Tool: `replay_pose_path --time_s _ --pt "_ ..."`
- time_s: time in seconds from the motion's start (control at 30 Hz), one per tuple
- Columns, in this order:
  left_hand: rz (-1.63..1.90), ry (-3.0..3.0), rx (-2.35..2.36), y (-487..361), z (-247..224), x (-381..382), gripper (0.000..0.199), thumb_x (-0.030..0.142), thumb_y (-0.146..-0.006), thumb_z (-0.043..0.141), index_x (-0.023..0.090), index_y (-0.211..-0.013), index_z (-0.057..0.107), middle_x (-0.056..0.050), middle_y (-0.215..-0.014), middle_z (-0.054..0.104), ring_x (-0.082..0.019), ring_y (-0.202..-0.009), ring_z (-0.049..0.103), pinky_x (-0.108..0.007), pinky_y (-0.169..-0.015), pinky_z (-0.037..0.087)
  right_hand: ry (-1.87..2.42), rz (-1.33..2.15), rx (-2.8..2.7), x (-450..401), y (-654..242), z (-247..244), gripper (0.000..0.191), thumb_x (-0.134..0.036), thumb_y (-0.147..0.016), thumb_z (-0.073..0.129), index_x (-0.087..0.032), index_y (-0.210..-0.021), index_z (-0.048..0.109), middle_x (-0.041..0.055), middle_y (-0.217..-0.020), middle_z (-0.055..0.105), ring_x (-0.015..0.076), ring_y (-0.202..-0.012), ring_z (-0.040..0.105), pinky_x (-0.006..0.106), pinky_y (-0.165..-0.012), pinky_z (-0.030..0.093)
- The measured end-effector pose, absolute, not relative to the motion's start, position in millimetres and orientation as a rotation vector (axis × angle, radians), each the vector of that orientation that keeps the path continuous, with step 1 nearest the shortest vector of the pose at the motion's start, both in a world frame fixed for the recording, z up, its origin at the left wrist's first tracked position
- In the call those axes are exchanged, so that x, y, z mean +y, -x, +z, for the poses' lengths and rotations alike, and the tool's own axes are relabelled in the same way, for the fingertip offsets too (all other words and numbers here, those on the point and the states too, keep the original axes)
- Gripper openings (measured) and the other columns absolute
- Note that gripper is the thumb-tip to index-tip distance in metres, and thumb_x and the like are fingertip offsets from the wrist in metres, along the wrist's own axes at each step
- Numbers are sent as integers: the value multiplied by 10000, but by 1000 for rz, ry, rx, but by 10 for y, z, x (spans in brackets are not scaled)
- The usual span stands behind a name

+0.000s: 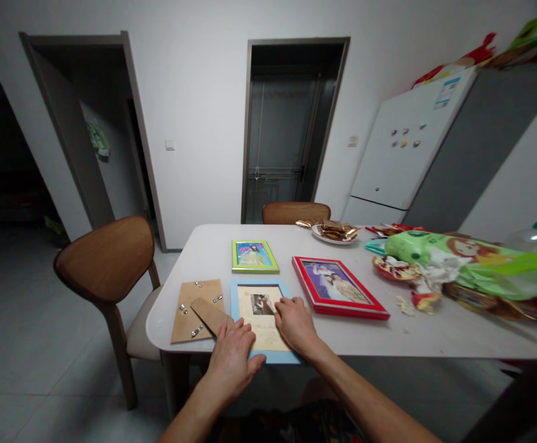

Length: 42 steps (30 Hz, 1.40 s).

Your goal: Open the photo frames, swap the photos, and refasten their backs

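Frame in blue (pixel 278 357) lies beneath right hand (pixel 297 324) and, apparently, left hand (pixel 234 355).

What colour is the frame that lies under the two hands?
Light blue frame, seen best in the head view.

The white worktop (pixel 402 335) bears a green frame (pixel 275 269), a blue frame (pixel 275 356), a brown backing board (pixel 186 307), a red frame (pixel 342 314), a plate of wrapped snacks (pixel 335 234), fruit peels (pixel 423 301) and a green bag (pixel 490 261).
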<state>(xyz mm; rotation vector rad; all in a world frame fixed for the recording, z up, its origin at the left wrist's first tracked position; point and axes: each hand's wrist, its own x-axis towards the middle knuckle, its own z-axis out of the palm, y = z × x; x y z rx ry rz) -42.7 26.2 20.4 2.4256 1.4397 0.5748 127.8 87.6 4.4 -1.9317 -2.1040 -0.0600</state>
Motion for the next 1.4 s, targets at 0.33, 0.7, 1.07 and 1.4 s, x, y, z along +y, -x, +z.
replay_pose_path --time_s 0.33,0.7,1.07,1.4 --pt "776 -2270 1774 1321 -63 312 534 173 -632 550 149 -1157 457 -150 -1292 392 -268 -1214 315 -486 -976 258 1486 164 -2253 760 -694 208 311 -323 -779 423 -194 -1010 587 81 -981 589 206 -936 457 322 -806 289" --pt "1023 -2394 1737 1756 -204 483 334 283 -719 527 196 -1041 545 -93 -1207 503 -217 -1138 434 -402 -947 367 1233 238 -2268 700 -163 300 362 -260 -703 513 -222 -1063 525 67 -930 547 189 -869 449 303 -739 325" --pt "1021 -2600 1530 803 136 430 341 273 -739 549 140 -1052 523 -144 -1177 518 -240 -1124 446 -390 -934 394 1287 239 -2120 500 -1107 575 289 -222 -676 530 -210 -950 621 70 -978 566 191 -903 483 314 -809 364" --pt "687 -2596 1546 245 81 323 234 233 -707 597 171 -929 559 -95 -1091 578 -231 -1040 512 -372 -887 424 1424 343 -2175 412 -1617 358 312 -243 -711 463 -173 -962 635 93 -1008 593 195 -915 529 316 -830 386"
